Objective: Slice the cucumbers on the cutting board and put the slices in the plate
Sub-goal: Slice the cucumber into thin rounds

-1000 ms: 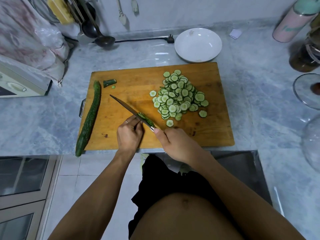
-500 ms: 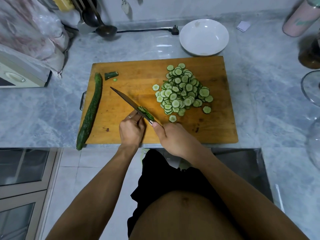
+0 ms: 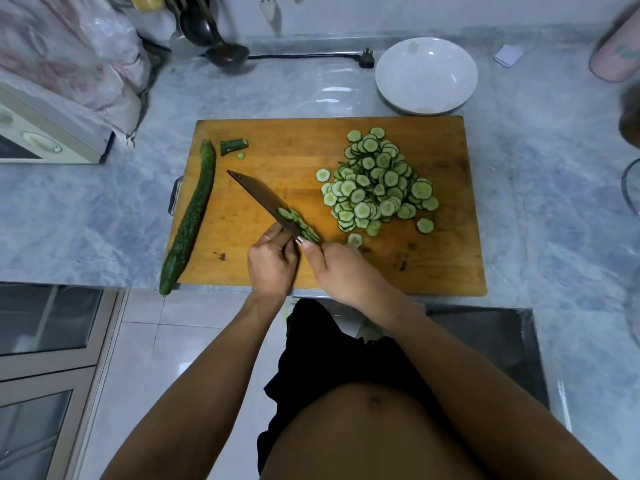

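Cucumber slices (image 3: 298, 223) cling to the knife (image 3: 263, 199) blade, just beyond both hands' fingertips.
Right hand (image 3: 341, 271) grips the handle; left hand (image 3: 272, 263) fingers, curled, touch the blade; the plate (image 3: 426, 75) lies well beyond, rightward.

No text, label, brand, number or sign can be read anywhere in the view. The pale pink cylindrical container (image 3: 614, 53) at the far right edge of the tabletop carries a greenish print, but it is too blurred to tell whether it holds any letters.
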`<move>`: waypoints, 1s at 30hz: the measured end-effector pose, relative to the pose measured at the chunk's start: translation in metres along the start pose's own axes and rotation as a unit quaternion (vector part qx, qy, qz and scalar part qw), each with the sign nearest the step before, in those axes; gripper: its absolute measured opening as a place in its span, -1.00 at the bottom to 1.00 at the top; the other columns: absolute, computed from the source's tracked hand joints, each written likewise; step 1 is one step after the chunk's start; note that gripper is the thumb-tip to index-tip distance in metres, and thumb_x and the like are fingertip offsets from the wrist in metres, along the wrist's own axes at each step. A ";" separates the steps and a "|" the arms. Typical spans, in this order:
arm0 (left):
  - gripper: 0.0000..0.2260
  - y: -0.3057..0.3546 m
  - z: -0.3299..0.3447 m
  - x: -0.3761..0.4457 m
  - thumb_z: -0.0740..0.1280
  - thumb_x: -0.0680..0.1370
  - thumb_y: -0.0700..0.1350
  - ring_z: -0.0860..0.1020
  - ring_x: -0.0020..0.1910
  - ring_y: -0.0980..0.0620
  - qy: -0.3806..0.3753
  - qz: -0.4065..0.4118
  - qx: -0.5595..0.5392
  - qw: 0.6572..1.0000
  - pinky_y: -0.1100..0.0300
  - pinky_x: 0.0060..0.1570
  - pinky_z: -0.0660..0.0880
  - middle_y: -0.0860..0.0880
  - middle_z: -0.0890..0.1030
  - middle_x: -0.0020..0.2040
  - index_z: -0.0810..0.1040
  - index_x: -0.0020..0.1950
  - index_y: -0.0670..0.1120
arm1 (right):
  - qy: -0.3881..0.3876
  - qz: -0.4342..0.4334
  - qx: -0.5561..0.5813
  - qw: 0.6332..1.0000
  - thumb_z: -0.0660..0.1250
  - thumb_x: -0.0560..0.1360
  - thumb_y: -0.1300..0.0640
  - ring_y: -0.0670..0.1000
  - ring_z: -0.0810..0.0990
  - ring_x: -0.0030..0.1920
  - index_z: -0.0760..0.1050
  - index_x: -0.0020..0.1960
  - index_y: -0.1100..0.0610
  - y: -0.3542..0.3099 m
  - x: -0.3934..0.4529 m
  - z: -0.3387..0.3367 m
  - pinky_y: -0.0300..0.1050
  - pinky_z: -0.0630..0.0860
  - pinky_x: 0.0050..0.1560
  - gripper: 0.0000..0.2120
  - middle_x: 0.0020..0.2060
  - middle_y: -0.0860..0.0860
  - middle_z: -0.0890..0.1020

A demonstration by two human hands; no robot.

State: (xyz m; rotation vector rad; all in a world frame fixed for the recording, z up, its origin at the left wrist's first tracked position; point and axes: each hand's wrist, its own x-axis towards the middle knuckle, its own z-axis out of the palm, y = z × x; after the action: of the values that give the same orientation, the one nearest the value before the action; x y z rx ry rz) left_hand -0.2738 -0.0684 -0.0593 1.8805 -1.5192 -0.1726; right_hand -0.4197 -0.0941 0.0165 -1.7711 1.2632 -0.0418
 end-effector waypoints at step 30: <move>-0.85 -0.001 0.004 0.001 0.31 0.43 -0.40 0.67 -0.19 -0.16 0.020 -0.022 -0.058 0.998 0.27 -0.21 0.43 -0.25 0.70 -0.10 0.67 -0.15 -0.29 | -0.032 -0.043 -0.021 0.998 -0.06 0.70 -0.13 -0.02 0.38 -0.31 0.36 -0.30 0.20 0.004 -0.034 -0.028 -0.04 0.31 -0.14 -0.44 -0.35 0.09 0.46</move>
State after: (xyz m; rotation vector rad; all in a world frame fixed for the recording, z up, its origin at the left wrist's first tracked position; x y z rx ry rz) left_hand -0.2746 -0.0705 -0.0627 1.8161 -1.4107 -0.2381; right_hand -0.4529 -0.0867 0.0455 -1.8482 1.1504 -0.0081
